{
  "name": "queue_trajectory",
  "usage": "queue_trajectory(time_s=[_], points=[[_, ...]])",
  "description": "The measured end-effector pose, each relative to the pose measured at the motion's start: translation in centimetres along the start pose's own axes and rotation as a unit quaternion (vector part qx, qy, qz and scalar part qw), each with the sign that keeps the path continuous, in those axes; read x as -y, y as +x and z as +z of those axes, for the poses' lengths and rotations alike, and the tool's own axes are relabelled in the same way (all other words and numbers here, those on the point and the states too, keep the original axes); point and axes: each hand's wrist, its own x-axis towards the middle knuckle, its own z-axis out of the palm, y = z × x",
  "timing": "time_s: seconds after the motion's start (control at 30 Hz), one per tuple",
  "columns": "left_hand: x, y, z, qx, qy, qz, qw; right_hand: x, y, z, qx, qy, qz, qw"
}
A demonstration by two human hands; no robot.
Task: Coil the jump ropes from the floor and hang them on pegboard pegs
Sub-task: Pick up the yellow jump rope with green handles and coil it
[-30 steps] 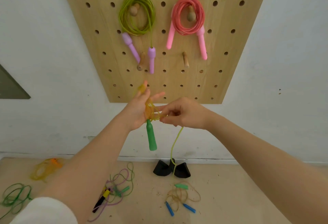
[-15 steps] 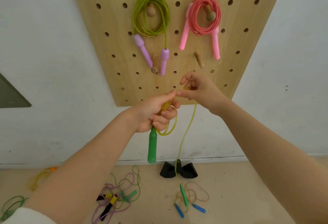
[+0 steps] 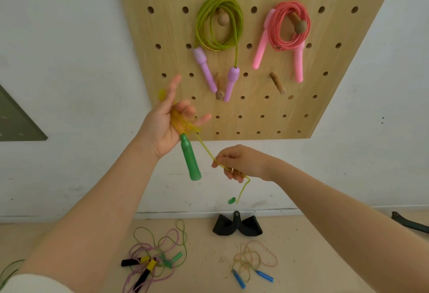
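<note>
A: From the head view, how far has the person got?

B: Two ropes hang coiled on the pegboard point(image 3: 336, 111): the green rope point(image 3: 219, 23) with lilac handles and the pink rope point(image 3: 289, 26). Two bare pegs point(image 3: 277, 83) stick out below them, so there is room for more.

A: And the one in hand?

B: The yellow rope point(image 3: 183, 123) is partly wound over the left hand point(image 3: 162, 127), whose fingers are spread with thumb and forefinger wide apart. One green handle point(image 3: 190, 158) dangles from that palm. The right hand point(image 3: 241, 161) pinches the loose strand lower down, fingers curled round it. He judges the coil unfinished, since a tail trails below to the second green handle point(image 3: 231, 200).

A: What is left?

B: Tangles on the floor point(image 3: 325, 258): a mixed tangle point(image 3: 157, 253) with black-and-yellow handles and a tan rope point(image 3: 254, 261) with blue handles. Another green cord at the left edge is cut off, and how many ropes share the mixed tangle cannot be told
</note>
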Motion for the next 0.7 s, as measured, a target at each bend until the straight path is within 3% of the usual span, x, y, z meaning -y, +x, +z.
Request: queue_trajectory(time_s=[0.07, 0.17, 0.27, 0.33, 0.43, 0.53, 0.63, 0.7], points=[[0.2, 0.2, -1.3, -0.009, 0.048, -0.017, 0.999, 0.8, -0.6, 0.4, 0.024, -0.025, -0.002, 0.999], [1.0, 0.5, -3.0, -0.038, 0.175, -0.051, 0.983, 3.0, -1.2, 0.3, -0.001, -0.067, -0.043, 0.997], [2.5, 0.6, -4.0, -0.041, 0.343, -0.077, 0.935, 5.0, -1.9, -0.4, 0.018, -0.049, -0.078, 0.996], [3.4, 0.5, -4.6, -0.021, 0.398, -0.103, 0.911, 5.9, -2.5, -1.3, 0.012, -0.064, -0.097, 0.993], [4.0, -0.1, -4.0, 0.027, 0.382, -0.154, 0.911, 6.4, -3.3, -2.8, -0.057, -0.078, -0.141, 0.985], [4.1, -1.2, -1.5, 0.086, 0.305, -0.219, 0.923, 5.5, -3.3, -4.4, -0.198, 0.022, -0.180, 0.963], [3.4, -2.2, 1.7, 0.149, 0.211, -0.279, 0.925, 4.0, -2.7, -5.1, -0.307, 0.106, -0.171, 0.930], [3.1, -2.2, 3.0, 0.199, 0.137, -0.306, 0.921, 2.8, -2.3, -4.7, -0.335, 0.116, -0.146, 0.924]])
